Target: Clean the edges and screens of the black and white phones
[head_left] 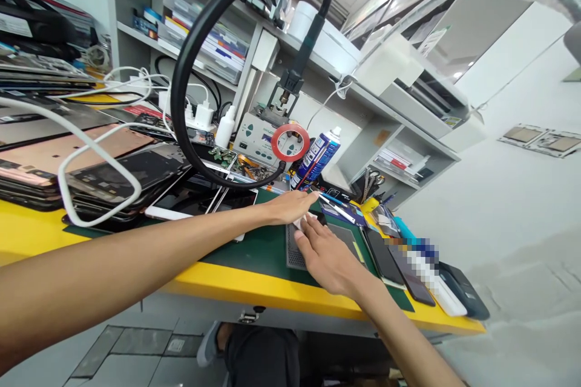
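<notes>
My two hands meet above a grey perforated pad (295, 252) on the green work mat (263, 251). My left hand (290, 208) reaches in from the left, its fingers closed together and pointing right; what lies under them is hidden. A crumpled white tissue (298, 223) shows between the hands. My right hand (327, 257) rests lower and closer to me, with the tissue pinched between thumb and fingers. Just past the right fingertips, a small dark flat piece (321, 217) is partly covered.
A black ring-shaped cable (178, 91) arches over the bench's left. Stacked phone and tablet parts (122, 175) lie left. A blue spray can (316, 157) and red tape roll (290, 143) stand behind the hands. Phones (381, 257) line the right. The bench has a yellow edge (254, 289).
</notes>
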Tool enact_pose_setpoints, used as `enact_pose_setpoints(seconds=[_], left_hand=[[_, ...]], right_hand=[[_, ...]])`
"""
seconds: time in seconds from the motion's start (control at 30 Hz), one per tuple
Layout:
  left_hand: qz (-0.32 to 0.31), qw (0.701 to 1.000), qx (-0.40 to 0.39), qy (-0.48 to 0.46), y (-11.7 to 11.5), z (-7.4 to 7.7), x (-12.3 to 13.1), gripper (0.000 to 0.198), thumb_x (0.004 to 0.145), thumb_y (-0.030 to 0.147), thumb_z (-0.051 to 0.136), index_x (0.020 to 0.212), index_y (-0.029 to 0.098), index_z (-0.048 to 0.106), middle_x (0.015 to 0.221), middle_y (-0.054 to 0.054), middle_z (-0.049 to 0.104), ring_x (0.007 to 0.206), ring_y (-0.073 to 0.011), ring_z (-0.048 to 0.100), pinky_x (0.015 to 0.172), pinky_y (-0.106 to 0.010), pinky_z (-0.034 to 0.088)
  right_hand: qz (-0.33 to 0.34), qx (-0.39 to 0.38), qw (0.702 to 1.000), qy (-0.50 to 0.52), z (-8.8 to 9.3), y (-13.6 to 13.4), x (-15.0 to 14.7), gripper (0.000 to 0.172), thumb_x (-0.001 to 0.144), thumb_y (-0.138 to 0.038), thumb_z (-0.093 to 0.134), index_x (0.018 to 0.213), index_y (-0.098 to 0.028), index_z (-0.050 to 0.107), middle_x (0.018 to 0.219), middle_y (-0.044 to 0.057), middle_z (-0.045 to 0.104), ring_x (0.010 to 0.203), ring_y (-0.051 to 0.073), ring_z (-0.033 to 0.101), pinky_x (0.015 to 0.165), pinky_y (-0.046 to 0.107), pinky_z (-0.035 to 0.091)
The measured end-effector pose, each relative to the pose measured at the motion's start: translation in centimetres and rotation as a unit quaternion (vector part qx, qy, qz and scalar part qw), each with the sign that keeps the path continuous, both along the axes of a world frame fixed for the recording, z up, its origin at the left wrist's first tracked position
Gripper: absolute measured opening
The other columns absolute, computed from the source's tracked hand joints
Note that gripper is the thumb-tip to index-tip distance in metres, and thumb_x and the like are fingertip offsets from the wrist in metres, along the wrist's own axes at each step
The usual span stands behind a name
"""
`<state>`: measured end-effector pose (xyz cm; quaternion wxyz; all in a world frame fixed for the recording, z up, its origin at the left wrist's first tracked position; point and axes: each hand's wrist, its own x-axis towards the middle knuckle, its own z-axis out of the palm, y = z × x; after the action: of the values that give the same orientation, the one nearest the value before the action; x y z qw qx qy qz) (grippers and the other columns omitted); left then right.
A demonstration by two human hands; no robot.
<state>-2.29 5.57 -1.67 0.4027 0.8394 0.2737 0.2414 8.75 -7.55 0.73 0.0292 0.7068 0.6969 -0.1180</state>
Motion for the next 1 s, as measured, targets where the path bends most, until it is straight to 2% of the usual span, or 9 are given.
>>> enact_pose_setpoints(seconds=[0.17,0.43,0.6,0.8,1.0], left_hand=[[-0.003,1.0,-0.015,-0.003,0.1,-0.2,0.0,0.075,0.094,0.067,0.016,0.117,0.014,0.064,0.13,-0.015,0.062,0.121,-0.0313,0.055,0.093,-0.034,0.042],[-0.008,1.0,-0.025,-0.011,0.2,-0.3,0.1,0.075,0.092,0.07,0.018,0.113,0.017,0.067,0.118,-0.011,0.069,0.109,-0.0308,0.062,0.091,-0.034,0.044],[-0.004,0.999,-0.033,-0.012,0.2,-0.4,0.1,0.075,0.091,0.071,0.02,0.116,0.017,0.066,0.122,-0.011,0.068,0.11,-0.0305,0.061,0.092,-0.034,0.044],[0.001,0.999,-0.052,-0.013,0.2,-0.7,0.3,0.077,0.091,0.071,0.021,0.122,0.015,0.064,0.128,-0.011,0.065,0.116,-0.0287,0.059,0.097,-0.033,0.042],[-0.002,0.998,-0.055,-0.016,0.3,-0.7,0.5,0.075,0.092,0.071,0.024,0.121,0.016,0.065,0.127,-0.01,0.066,0.116,-0.0281,0.059,0.099,-0.033,0.04]], right_hand=[[0.005,0.018,1.0,-0.006,-0.4,-3.3,-1.0,0.073,0.1,-0.059,0.012,0.154,-0.011,0.024,0.162,0.007,0.013,0.15,0.02,0.009,0.123,0.042,0.009],[0.017,0.057,0.998,-0.025,-1.4,-7.2,-1.9,0.07,0.102,-0.054,0.014,0.155,-0.009,0.02,0.161,0.007,0.009,0.15,0.024,0.006,0.123,0.045,0.011],[0.002,0.072,0.997,-0.024,-1.8,-8.4,-1.3,0.071,0.101,-0.054,0.018,0.154,-0.007,0.021,0.161,0.009,0.009,0.149,0.028,0.008,0.122,0.049,0.013],[-0.033,0.054,0.998,-0.006,-1.7,-9.5,-0.2,0.072,0.1,-0.054,0.022,0.155,-0.008,0.02,0.161,0.007,0.007,0.149,0.029,0.006,0.123,0.049,0.013],[-0.056,0.053,0.997,0.006,-1.3,-8.5,0.5,0.073,0.1,-0.056,0.02,0.155,-0.008,0.022,0.161,0.009,0.011,0.15,0.028,0.008,0.123,0.047,0.012]])
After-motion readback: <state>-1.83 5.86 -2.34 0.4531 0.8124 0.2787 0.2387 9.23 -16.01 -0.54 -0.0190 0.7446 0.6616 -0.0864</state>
